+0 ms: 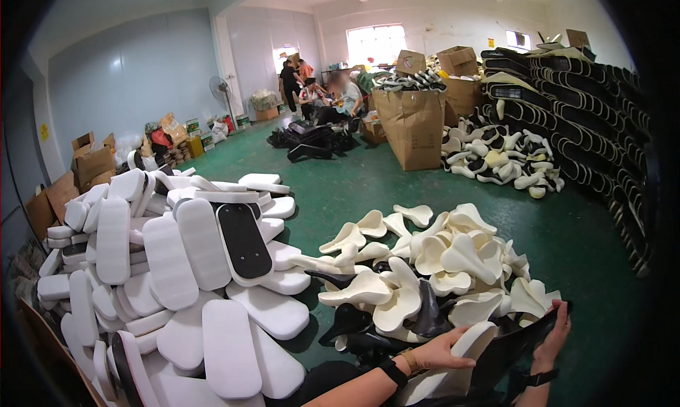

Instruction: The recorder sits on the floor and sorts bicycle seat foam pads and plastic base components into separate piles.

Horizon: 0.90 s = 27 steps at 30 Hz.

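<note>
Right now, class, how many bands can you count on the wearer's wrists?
3: a black band and a gold-brown band behind the left hand, and a second black band behind the right hand. No others show.

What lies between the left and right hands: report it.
In the head view, a cream foam piece, held by the left hand, then a black piece against the right hand.

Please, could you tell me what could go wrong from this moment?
The black piece could slip, since the right hand seems to hold it near its edge. The white pads lie heaped at odd angles, so some might slide down. Cream foam pieces lie heaped near the left hand; a bump might topple some.
</note>
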Available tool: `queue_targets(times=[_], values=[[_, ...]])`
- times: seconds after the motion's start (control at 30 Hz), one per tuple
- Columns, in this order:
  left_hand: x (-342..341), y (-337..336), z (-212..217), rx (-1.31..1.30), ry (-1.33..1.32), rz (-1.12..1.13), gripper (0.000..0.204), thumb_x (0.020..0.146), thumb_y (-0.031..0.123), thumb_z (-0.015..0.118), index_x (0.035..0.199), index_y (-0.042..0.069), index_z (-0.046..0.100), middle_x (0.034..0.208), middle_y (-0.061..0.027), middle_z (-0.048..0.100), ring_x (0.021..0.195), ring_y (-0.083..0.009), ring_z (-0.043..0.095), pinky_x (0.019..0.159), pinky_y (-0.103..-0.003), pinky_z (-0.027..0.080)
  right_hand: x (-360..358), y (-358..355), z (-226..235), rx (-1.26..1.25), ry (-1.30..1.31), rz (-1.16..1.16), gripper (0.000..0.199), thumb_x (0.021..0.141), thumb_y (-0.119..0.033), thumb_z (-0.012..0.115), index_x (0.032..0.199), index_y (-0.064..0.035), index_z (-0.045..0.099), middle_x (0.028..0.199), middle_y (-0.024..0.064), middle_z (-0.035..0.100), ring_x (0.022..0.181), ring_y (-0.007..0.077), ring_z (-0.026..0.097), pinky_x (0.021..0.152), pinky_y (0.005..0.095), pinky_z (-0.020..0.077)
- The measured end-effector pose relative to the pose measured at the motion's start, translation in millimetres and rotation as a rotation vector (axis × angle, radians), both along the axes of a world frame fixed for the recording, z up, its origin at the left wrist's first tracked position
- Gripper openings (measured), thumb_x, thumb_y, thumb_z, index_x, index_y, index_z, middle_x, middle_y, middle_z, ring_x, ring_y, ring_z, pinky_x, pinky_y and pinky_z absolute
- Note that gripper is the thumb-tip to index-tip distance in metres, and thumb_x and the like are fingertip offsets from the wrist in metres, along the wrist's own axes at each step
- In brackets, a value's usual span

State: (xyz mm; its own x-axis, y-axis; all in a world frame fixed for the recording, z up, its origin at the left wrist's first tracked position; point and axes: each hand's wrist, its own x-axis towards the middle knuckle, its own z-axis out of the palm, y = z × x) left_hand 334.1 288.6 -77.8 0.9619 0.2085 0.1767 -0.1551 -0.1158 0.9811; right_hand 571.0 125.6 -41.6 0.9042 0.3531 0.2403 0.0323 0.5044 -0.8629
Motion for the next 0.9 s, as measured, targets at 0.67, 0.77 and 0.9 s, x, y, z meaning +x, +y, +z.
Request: queue_targets(times=[0.67, 0.77, 0.9], values=[[1.4, 6.9, -2.4, -0.151, 0.282, 0.257, 0.069, 0.074, 0.05, 0.078, 0.117, -0.001, 0.059, 0.105, -0.0117, 0.066, 0.094, -0.0187, 0.063, 0.083, -0.031, 0.05, -112.9, -40.2, -83.0, -0.623, 0.316, 0.582, 0.05, 0.099, -0.022, 0.054, 0.144, -0.0085, 0.037, 0.124, 0.0081, 0.055, 0.101, 0.0194, 0.056, 0.082, 0.033, 0.0494], [5.0, 0.4, -11.3, -0.131, 0.333, 0.19, 0.07, 0.074, 0.05, 0.078, 0.117, -0.001, 0.058, 0.106, -0.0119, 0.066, 0.094, -0.0181, 0.063, 0.083, -0.03, 0.049, -121.1, -50.8, -93.6, -0.529, 0.392, 0.468, 0.044, 0.1, -0.025, 0.051, 0.137, -0.0022, 0.043, 0.119, 0.0072, 0.057, 0.091, 0.019, 0.059, 0.073, 0.0352, 0.051], [4.8, -3.9, -14.5, -0.204, 0.263, 0.123, 0.071, 0.076, 0.05, 0.077, 0.12, -0.001, 0.057, 0.109, -0.0095, 0.065, 0.097, -0.0167, 0.061, 0.086, -0.03, 0.048, -101.1, -66.4, -122.3, -0.364, 0.603, 0.385, 0.036, 0.102, -0.03, 0.048, 0.121, -0.0001, 0.054, 0.109, 0.0089, 0.059, 0.092, 0.0222, 0.059, 0.076, 0.0377, 0.0507]])
